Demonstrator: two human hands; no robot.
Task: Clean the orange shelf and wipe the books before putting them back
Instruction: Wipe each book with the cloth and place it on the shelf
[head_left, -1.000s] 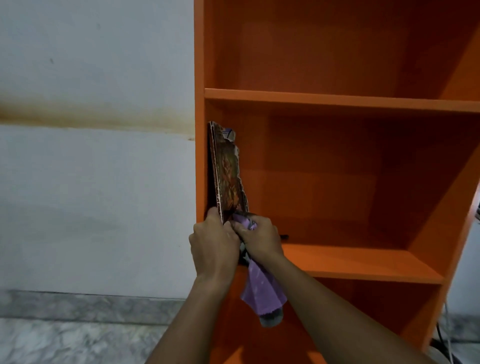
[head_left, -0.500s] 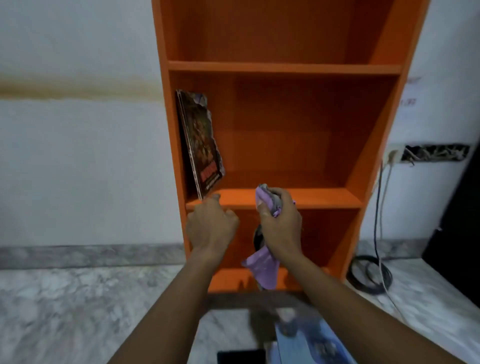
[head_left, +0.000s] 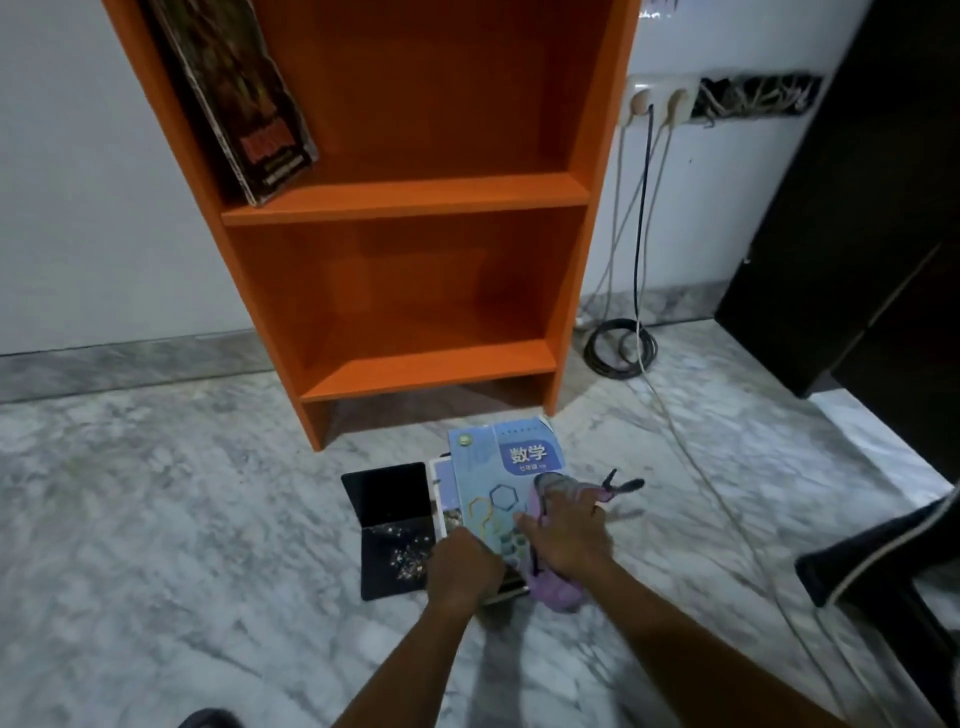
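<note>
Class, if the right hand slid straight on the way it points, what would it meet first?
The right hand would cross the blue book, then probably meet the orange shelf base; depth is unclear.

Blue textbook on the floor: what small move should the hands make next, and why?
Probably sweep the purple cloth across the blue textbook cover. The right hand presses the cloth on the book's right edge, and the left hand grips its near corner, steadying it. A dark book leans inside the orange shelf, so this one seems next for wiping.
</note>
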